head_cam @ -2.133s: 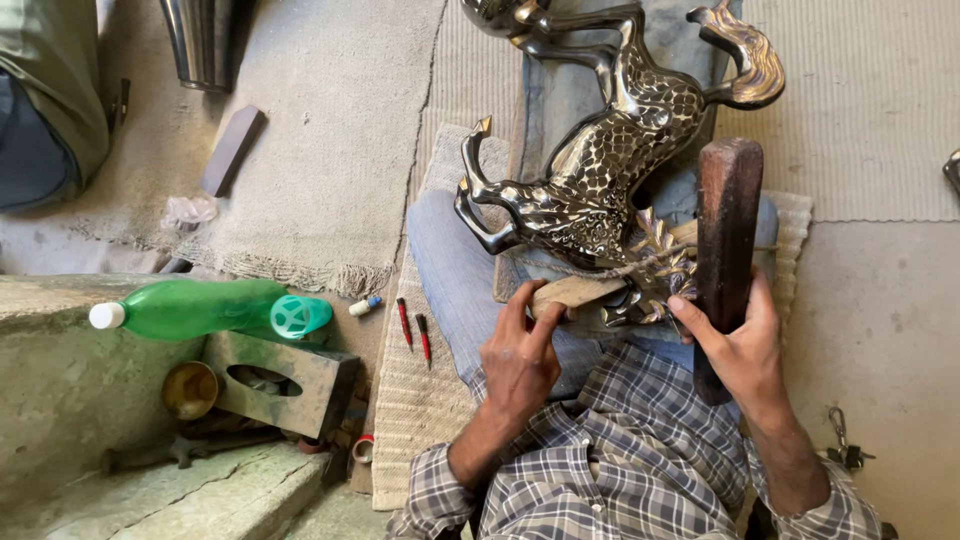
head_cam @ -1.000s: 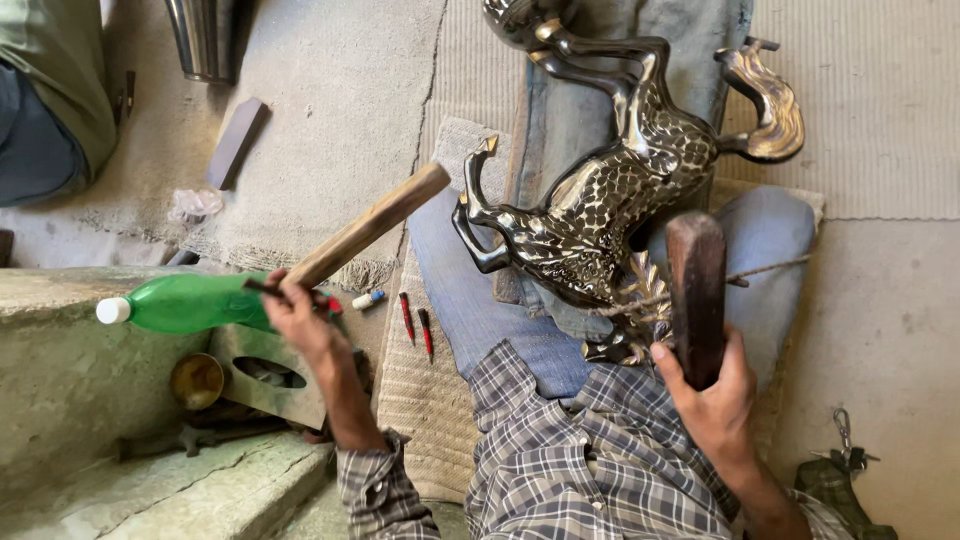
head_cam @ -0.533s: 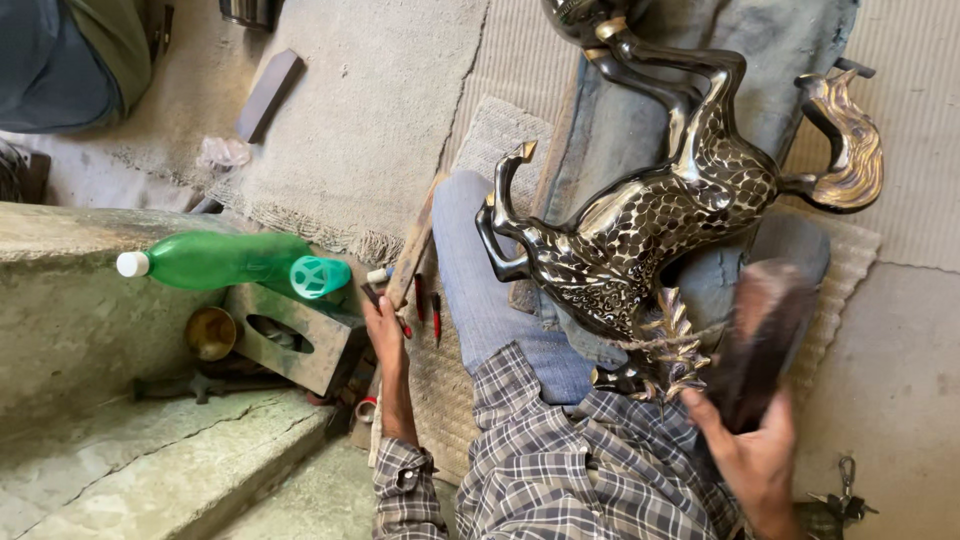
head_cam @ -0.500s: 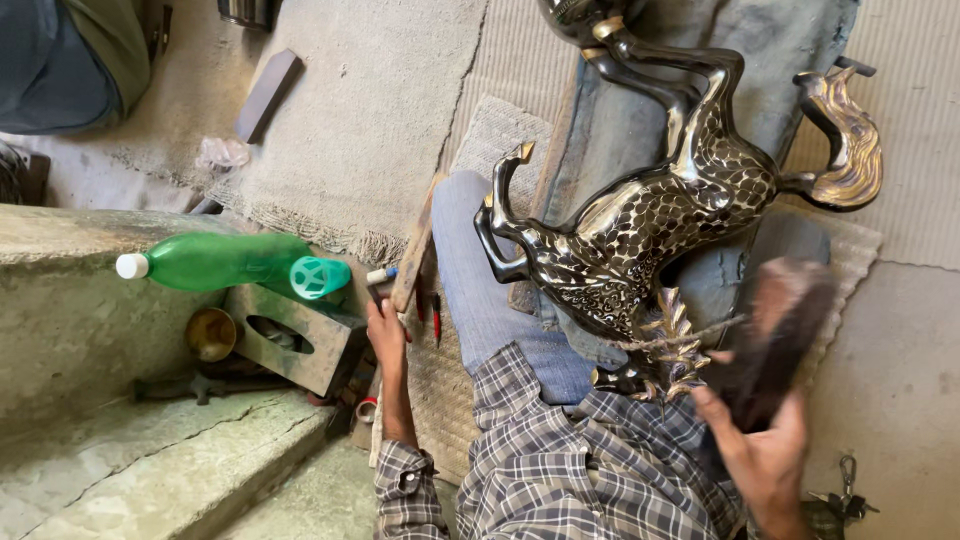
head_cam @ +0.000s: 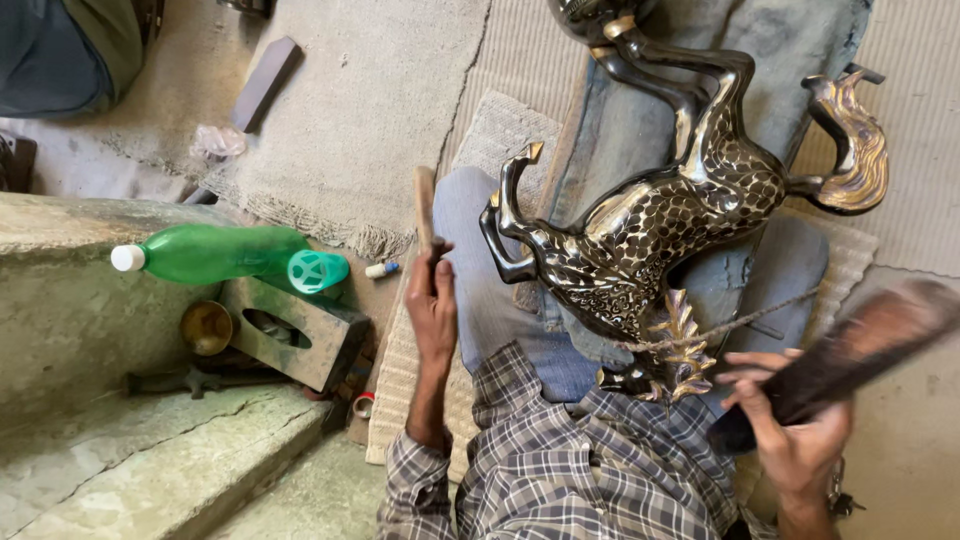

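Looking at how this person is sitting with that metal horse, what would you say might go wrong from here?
The metal horse lies across the lap with neither hand on it, so it might slide off. The right hand holds a dark wooden block that is blurred, apparently swinging near the mane's spikes. The left hand holds a wooden stick close to the raised hoof, which could catch it.
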